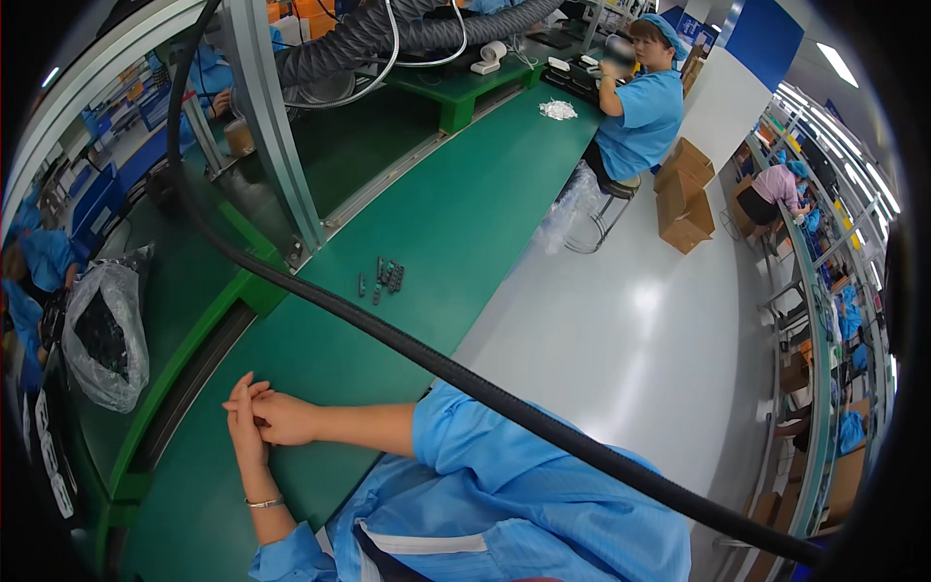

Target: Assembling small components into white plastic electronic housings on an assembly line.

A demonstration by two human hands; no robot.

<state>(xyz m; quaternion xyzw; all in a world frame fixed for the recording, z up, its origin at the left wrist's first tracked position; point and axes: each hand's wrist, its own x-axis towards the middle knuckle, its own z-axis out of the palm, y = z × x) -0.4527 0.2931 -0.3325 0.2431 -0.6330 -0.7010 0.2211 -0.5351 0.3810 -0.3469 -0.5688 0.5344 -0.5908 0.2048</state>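
Note:
My two hands rest together on the green tabletop (320,373), close to its front edge. My left hand (245,423) has its fingers stretched out, and a metal bracelet (264,502) circles that wrist. Coming in from the right, my right hand (289,418) is folded with its fingers curled against the left palm and fingers, partly hidden there. Beyond both hands, apart from them, lies a small group of dark oblong parts (390,275). No tool or part shows in either hand.
A thick black cable (388,338) crosses the view diagonally. Left stands a clear plastic bag (107,335) of dark pieces; a metal post (276,126) rises behind the bench. Farther along are white parts (558,110) and a seated co-worker (640,116). Cardboard boxes (685,209) sit on the floor.

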